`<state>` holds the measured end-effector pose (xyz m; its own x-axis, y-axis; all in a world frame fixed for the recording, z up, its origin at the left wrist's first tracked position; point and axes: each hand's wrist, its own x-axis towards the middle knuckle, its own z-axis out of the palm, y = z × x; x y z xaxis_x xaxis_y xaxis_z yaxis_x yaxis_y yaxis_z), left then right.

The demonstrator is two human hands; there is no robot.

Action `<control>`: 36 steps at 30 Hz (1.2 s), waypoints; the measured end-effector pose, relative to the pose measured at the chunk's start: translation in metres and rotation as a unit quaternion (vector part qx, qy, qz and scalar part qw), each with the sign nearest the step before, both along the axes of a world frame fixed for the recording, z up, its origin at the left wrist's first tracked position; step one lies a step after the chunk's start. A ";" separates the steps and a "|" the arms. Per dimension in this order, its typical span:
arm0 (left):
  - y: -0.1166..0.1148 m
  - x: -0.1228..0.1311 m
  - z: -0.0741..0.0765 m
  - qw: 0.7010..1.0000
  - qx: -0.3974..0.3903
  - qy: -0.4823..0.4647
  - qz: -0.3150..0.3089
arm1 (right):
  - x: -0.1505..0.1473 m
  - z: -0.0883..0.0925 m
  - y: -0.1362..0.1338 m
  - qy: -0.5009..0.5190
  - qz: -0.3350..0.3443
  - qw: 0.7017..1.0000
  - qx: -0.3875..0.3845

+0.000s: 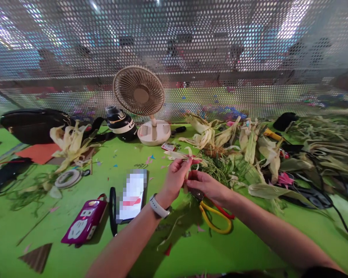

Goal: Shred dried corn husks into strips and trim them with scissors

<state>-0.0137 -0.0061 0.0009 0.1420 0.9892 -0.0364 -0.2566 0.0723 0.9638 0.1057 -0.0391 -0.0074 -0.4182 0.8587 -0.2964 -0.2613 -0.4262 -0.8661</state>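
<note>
Over the middle of the green table, my left hand (177,175) and my right hand (206,185) meet, fingers closed on a pale strip of corn husk (189,151). The strip's ends stick out above and below the fingertips; its middle is hidden by them. Just below my right hand lie scissors (216,220) with yellow and red handles, their blades partly covered by that hand. Left of my left wrist, which wears a pale band, a phone (132,197) lies with its screen lit. Thin green shreds (214,168) spread behind my right hand.
A desk fan (140,94) stands at the back beside a black bottle (121,125). Dried corn husks (201,133) pile up across the back right, with black cables (340,216) beyond. A purple case (85,222), a tape roll (68,178) and a black bag (36,123) lie left.
</note>
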 end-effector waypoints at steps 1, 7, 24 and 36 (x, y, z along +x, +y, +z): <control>0.000 -0.001 0.001 1.000 -0.002 0.010 -0.001 | 0.001 -0.001 0.001 0.008 0.003 1.000 -0.008; 0.009 -0.010 0.007 0.996 0.018 0.087 -0.028 | 0.024 0.010 0.012 -0.263 -0.034 0.931 0.251; 0.007 -0.020 0.012 0.987 -0.044 0.023 -0.152 | 0.033 0.024 0.013 -0.389 -0.112 0.822 0.401; 0.010 -0.014 0.012 0.995 -0.023 0.022 -0.099 | 0.034 0.011 0.017 -0.329 -0.110 0.874 0.340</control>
